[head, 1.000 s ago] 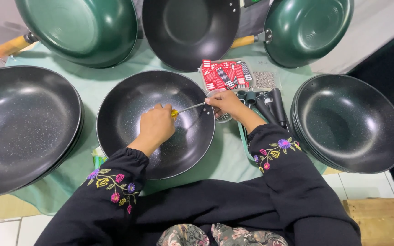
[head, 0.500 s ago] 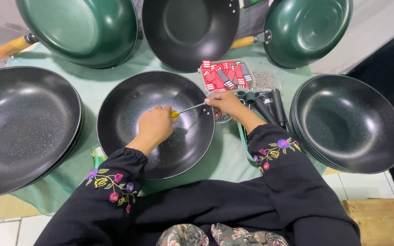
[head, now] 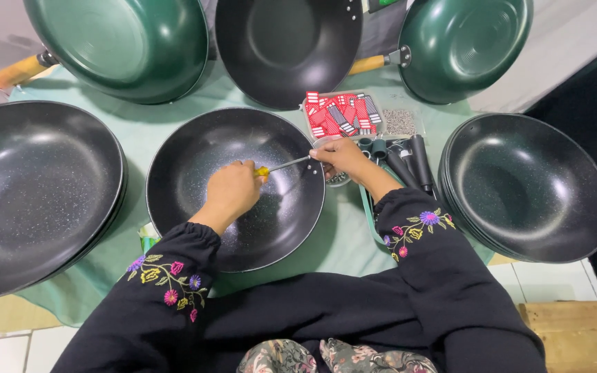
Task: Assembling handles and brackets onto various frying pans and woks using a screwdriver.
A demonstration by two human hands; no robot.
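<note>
Work surface was the floor, pale tiles [head: 554, 276] showing at the near edge, covered by a light green cloth [head: 343, 242]. On the cloth lay a black speckled wok [head: 195, 148] at centre, a stack of black woks [head: 36, 193] at far left, another stack [head: 526, 186] at right. Along the far edge stood two green pans with wooden handles [head: 119, 45] [head: 464, 45] and one black pan [head: 288, 48] between them. A clear tray of red packets [head: 343, 114] and black handles [head: 412, 162] lay right of centre. A wooden board [head: 575, 335] sat on the tiles, near right.

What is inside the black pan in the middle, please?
Inside the middle black pan, the left hand holds a yellow-handled screwdriver; its tip meets the rim by the right hand. Any screw is covered.
</note>
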